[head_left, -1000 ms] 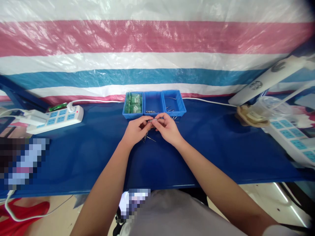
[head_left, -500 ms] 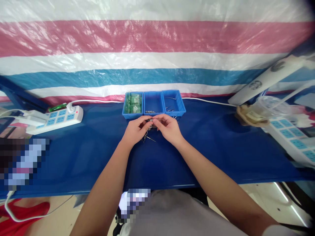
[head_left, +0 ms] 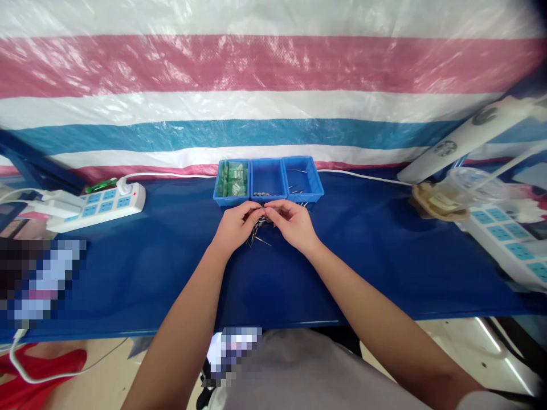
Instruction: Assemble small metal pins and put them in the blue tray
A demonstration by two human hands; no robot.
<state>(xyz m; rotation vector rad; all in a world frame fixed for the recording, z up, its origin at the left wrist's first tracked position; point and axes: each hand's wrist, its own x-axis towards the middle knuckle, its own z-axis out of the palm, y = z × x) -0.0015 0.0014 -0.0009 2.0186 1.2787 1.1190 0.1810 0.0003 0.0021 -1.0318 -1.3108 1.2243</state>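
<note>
My left hand (head_left: 233,228) and right hand (head_left: 296,226) meet, fingers (head_left: 273,214) curled; whether they grip anything, I can't tell. One nudge could scatter these pins (head_left: 255,232) below.

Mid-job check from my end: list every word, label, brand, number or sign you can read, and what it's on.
No words or numbers can be read.
White tube: round dark emblems, no legible lettering.
Clear cup: possible pale label beside it, too blurred.
Thin metal pieces: too small to show markings.
Pixelated patch at left: unreadable.
</note>
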